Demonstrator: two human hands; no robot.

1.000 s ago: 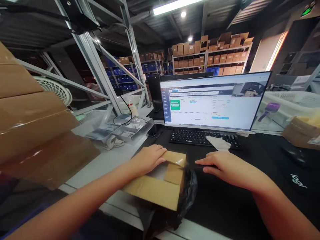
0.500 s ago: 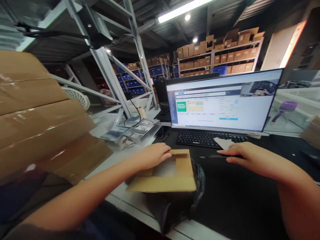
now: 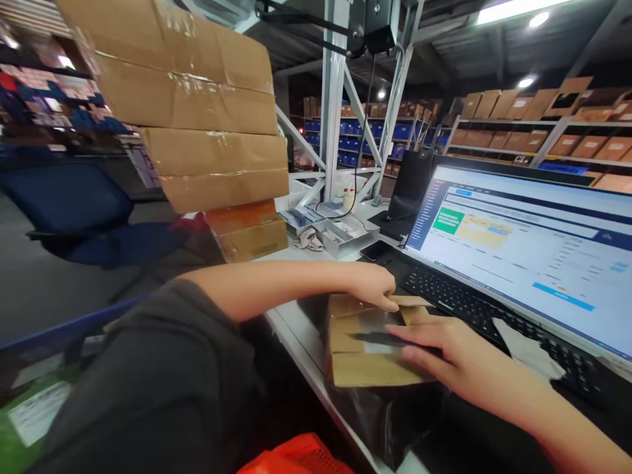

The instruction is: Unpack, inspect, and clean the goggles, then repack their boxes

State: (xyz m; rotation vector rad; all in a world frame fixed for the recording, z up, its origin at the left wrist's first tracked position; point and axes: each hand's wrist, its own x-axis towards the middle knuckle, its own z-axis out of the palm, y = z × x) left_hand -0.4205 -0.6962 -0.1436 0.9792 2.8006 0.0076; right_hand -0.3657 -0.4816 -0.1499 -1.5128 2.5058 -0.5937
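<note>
A small open cardboard box (image 3: 380,370) lies at the desk's near edge, its flaps folded out and something pale and partly hidden inside. Black plastic (image 3: 385,421) hangs below and around it. My left hand (image 3: 372,284) is closed at the box's far rim, its fingers curled over a flap. Low over the opening, my right hand (image 3: 442,342) grips a slim black pointed tool (image 3: 378,338), blurred, its tip pointing left across the box.
A monitor (image 3: 523,243) and keyboard (image 3: 454,296) stand behind, with a crumpled white paper (image 3: 528,349) on the keys. Metal trays (image 3: 340,230) lie at the back. Tall stacked cartons (image 3: 222,158) rise at left, near a blue chair (image 3: 89,210). Something orange-red (image 3: 296,455) sits below the desk edge.
The view has swung left. My right hand has brought the black tool from beside the keyboard to over the box. My left hand stays at the box's far rim.
</note>
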